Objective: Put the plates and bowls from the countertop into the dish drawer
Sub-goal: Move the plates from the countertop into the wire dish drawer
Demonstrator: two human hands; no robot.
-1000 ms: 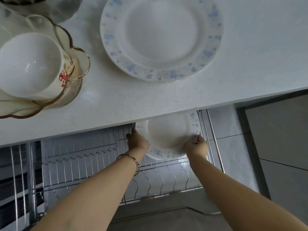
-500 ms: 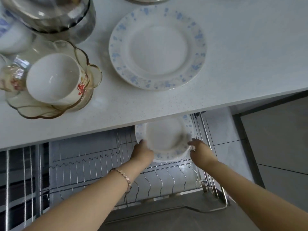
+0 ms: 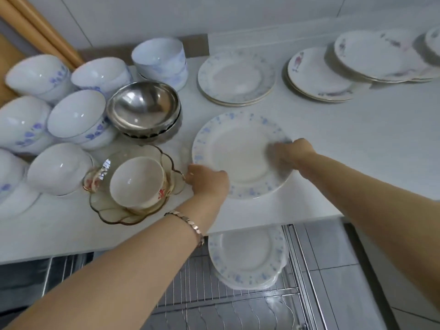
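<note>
Plate [image 3: 238, 156]: judged rigid, glazed, slippery, breakable, fairly light | hold best taken at opposite rims | lies on tabletop [image 3: 357, 151] near front edge, above opened dish drawer [image 3: 238, 308] | left grip [image 3: 207, 181] placed at near-left rim, right grip [image 3: 289, 153] laid over right rim | closure blurred, cannot be told

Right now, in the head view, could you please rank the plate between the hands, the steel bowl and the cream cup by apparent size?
1. blue-speckled plate: clearly the largest.
2. steel bowl.
3. cream cup: smallest, although it sits nearer the camera than the bowl.
</note>
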